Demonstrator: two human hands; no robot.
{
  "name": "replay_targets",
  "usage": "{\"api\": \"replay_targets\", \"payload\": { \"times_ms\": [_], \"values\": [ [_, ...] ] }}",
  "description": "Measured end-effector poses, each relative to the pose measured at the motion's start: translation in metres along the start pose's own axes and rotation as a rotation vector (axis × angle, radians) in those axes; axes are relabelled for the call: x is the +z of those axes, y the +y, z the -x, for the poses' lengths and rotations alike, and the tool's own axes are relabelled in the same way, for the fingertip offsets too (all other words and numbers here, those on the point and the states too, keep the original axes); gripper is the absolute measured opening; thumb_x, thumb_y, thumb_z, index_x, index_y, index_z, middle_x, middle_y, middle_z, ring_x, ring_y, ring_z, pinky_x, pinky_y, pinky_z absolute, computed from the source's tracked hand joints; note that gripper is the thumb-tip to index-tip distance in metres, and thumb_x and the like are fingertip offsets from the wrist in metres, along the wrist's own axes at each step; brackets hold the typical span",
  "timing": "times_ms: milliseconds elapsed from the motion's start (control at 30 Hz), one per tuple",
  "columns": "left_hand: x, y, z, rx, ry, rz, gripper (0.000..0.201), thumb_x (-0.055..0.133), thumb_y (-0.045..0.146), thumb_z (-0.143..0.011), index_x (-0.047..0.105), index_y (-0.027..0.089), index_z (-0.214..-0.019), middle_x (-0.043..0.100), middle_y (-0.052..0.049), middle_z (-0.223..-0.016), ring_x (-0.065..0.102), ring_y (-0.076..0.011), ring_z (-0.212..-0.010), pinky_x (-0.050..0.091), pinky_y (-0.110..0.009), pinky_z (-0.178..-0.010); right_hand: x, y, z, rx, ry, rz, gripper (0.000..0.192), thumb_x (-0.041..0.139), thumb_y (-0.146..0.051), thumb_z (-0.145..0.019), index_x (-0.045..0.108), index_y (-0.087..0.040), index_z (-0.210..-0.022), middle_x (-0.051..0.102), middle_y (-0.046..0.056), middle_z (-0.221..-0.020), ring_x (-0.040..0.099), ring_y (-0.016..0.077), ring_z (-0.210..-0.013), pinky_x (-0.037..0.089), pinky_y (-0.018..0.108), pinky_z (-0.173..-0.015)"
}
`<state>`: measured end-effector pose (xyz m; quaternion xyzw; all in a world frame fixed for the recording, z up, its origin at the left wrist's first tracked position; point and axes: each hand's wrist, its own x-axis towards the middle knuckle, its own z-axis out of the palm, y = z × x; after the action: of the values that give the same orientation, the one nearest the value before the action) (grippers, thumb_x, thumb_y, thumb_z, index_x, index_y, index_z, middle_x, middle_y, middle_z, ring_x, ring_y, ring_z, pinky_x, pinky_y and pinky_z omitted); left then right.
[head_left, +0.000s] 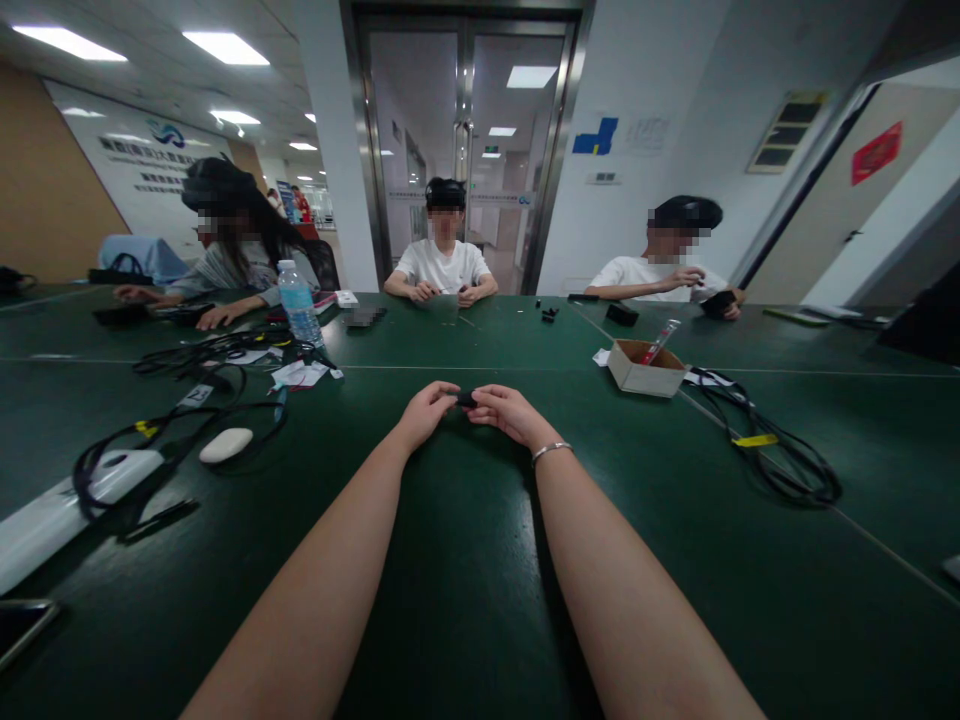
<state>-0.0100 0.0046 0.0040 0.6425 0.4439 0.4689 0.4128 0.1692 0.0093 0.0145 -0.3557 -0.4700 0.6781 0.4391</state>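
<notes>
Both my arms reach forward over the dark green table (465, 560). Between my fingertips is a small black object (466, 399), too small to name. My left hand (427, 412) pinches its left end with thumb and fingers. From the other side my right hand (510, 412), with a silver bangle at the wrist, grips the right end. The fingers cover much of the piece, so its full shape is hidden.
Black cables (202, 385), a white mouse (226, 446) and a water bottle (300, 305) are on the left. A small open box (646, 375) and coiled cable (787, 465) lie on the right. Three people in headsets sit across the table.
</notes>
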Motion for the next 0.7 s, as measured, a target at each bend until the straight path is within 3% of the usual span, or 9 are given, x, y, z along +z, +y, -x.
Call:
{"api": "replay_targets", "payload": {
  "times_ms": [100,267,367,567,700],
  "values": [
    [-0.0004,-0.0003,-0.0002,-0.008,-0.012,0.022,0.030,0.047,0.040,-0.082,0.061,0.016,-0.094,0.054,0.000,-0.063,0.049,-0.0120,-0.057,0.038,-0.024,-0.055,-0.0006,0.0006,-0.0009,0.003,0.005,0.000,0.007,0.065,-0.009,-0.081,0.059,-0.012,-0.083,0.067,0.006,-0.066,0.067,0.0140,-0.059,0.058,0.021,-0.060],
    [-0.0009,0.0009,0.0006,-0.008,0.002,-0.011,0.029,0.058,0.032,-0.075,0.060,0.017,-0.099,0.058,-0.002,-0.076,0.053,-0.0133,-0.067,0.040,-0.024,-0.059,-0.0021,0.0014,-0.0016,-0.001,-0.011,-0.005,0.007,0.065,-0.009,-0.082,0.058,-0.011,-0.085,0.068,0.008,-0.068,0.067,0.0139,-0.059,0.058,0.022,-0.061],
    [-0.0006,0.0035,0.0018,-0.020,-0.031,0.007,0.027,0.053,0.033,-0.078,0.060,0.016,-0.098,0.058,-0.002,-0.073,0.052,-0.0133,-0.064,0.041,-0.026,-0.061,-0.0022,0.0015,-0.0015,-0.009,-0.015,0.002,0.006,0.064,-0.009,-0.082,0.058,-0.010,-0.084,0.067,0.008,-0.066,0.067,0.0139,-0.058,0.058,0.021,-0.060],
    [-0.0013,0.0033,0.0030,0.026,-0.018,-0.007,0.030,0.060,0.025,-0.072,0.060,0.016,-0.100,0.056,-0.001,-0.075,0.052,-0.0122,-0.065,0.041,-0.025,-0.061,-0.0032,0.0024,-0.0023,0.002,-0.014,0.009,0.006,0.063,-0.010,-0.082,0.058,-0.011,-0.086,0.067,0.007,-0.067,0.067,0.0135,-0.059,0.058,0.022,-0.062],
    [-0.0020,0.0000,0.0011,0.026,-0.062,0.020,0.029,0.056,0.029,-0.076,0.059,0.015,-0.101,0.054,0.001,-0.065,0.051,-0.0115,-0.060,0.039,-0.023,-0.057,-0.0045,0.0004,0.0015,-0.034,-0.085,0.025,0.023,0.068,-0.004,-0.073,0.057,-0.013,-0.092,0.067,0.004,-0.077,0.068,0.0134,-0.065,0.057,0.023,-0.067]
  ]
}}
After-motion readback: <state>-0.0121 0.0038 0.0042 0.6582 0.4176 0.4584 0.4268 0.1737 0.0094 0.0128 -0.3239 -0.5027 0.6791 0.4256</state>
